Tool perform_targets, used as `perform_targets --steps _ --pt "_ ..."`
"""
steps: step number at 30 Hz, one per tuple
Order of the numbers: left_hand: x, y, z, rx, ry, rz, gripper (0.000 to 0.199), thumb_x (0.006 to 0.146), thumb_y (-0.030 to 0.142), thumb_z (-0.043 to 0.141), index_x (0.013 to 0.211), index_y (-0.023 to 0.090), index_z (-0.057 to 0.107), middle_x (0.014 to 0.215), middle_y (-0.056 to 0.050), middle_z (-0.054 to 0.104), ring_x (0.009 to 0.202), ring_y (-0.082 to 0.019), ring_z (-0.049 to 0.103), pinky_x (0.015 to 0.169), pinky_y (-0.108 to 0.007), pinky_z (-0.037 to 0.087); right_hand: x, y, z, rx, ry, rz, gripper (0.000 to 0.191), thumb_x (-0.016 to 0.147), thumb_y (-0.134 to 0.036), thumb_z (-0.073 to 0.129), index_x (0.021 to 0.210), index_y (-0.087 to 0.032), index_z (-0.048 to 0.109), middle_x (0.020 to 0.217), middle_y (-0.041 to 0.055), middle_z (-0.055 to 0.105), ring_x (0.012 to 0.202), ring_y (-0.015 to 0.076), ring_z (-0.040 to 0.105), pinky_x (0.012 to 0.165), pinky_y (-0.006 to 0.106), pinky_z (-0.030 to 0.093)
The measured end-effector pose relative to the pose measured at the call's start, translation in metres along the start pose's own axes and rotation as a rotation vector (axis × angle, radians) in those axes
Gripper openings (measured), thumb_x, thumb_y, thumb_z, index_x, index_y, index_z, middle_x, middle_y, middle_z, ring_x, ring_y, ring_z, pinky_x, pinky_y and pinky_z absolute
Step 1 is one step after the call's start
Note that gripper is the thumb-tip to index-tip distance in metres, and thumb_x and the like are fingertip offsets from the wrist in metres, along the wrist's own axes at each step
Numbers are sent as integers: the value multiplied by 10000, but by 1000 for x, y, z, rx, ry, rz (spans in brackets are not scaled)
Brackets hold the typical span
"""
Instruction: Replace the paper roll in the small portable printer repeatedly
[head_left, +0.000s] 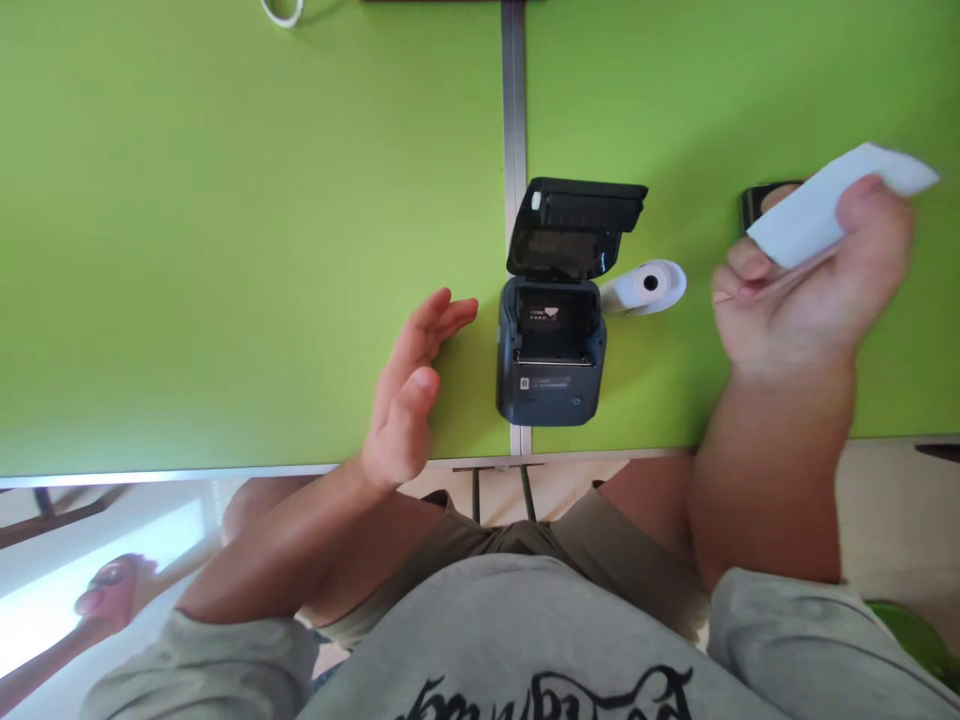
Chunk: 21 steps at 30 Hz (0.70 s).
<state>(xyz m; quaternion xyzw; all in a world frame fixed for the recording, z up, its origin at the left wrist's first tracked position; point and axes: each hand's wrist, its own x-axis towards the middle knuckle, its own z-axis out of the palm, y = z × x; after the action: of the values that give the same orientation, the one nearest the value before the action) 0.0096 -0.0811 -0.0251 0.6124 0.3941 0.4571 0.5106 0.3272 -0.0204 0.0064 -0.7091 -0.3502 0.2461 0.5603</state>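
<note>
A small dark label printer point(552, 395) stands near the table's front edge, its lid point(574, 230) tipped back and the paper bay bare inside. Just right of it lies a white paper roll point(634, 287) with a dark core hole. My left hand point(409, 400) hovers to the left of the printer, fingers apart and holding nothing. Off to the right, my right hand point(817, 270) is raised and closed around a piece of white paper point(814, 210), thumb pressed on top. Part of that paper is hidden by the fingers.
Behind my right hand, a black object point(752, 205) is partly covered. A white ring point(283, 10) sits at the far left edge of view. A metal strip point(514, 100) divides the green table point(225, 250). My legs are below the front edge.
</note>
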Motion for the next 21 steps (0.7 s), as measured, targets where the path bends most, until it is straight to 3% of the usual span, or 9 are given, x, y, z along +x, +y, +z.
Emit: perform_targets --steps 3,4,5,7,9,12,15,18,21 --pt "1 6 4 138 8 -44 495 1066 554 477 1478 287 535 1451 -111 680 1383 -270 637 1184 -494 526 -2 3 1 -173 34 -176 129 862 -297 551 972 -233 574 956 81 682 570 119 522 522 307 386" --pt "2 9 6 204 8 -65 433 1036 527 573 1362 243 599 1338 -118 733 1301 -260 690 1118 -457 572 -2 5 -1 -289 14 -250 123 881 -294 582 980 -222 587 954 88 696 606 133 568 557 316 434" --pt "3 12 7 254 -1 -85 310 1041 490 584 1184 225 658 1189 -98 776 1208 -239 734 1033 -412 608 -1 8 -3 -422 -16 -324 123 901 -298 602 984 -207 603 960 106 712 666 156 619 612 336 484" --pt "4 17 9 313 5 -86 265 1058 450 567 964 226 672 966 -54 793 1040 -204 781 881 -345 625 1 13 -9 -653 -52 -446 143 923 -291 618 1010 -177 627 1000 152 736 820 210 691 742 379 546" --pt "5 21 9 380 3 -91 321 1065 454 551 880 226 678 880 -33 792 921 -188 789 779 -323 606 3 16 -12 -754 -90 -478 193 910 -281 648 1061 -162 643 1081 191 741 935 245 709 808 390 561" --pt "5 23 9 444 -2 -87 442 1077 473 512 756 218 679 753 -16 761 760 -165 757 673 -304 559 2 11 -11 -806 -195 -436 241 908 -295 651 1116 -175 666 1177 217 726 997 259 710 792 364 559" --pt "4 19 10 409 40 -110 357 1057 448 563 818 216 691 772 -12 753 748 -154 735 679 -299 560 -2 3 -7 -825 -244 -396 237 916 -278 625 1137 -206 670 1203 197 732 979 241 711 808 354 553" --pt "3 13 11 290 151 -95 115 1022 341 623 1046 232 650 961 -26 753 903 -161 749 802 -315 604 -4 2 -5 -772 -238 -330 396 889 -264 650 1275 -184 620 1222 184 740 924 225 724 814 348 562" --pt "2 10 11 282 117 -58 341 1032 327 562 1365 277 509 1286 -92 692 1146 -201 734 896 -356 628 -6 5 -7 -694 -231 -365 590 839 -239 676 1406 -133 553 1325 218 695 1114 271 723 943 384 565"
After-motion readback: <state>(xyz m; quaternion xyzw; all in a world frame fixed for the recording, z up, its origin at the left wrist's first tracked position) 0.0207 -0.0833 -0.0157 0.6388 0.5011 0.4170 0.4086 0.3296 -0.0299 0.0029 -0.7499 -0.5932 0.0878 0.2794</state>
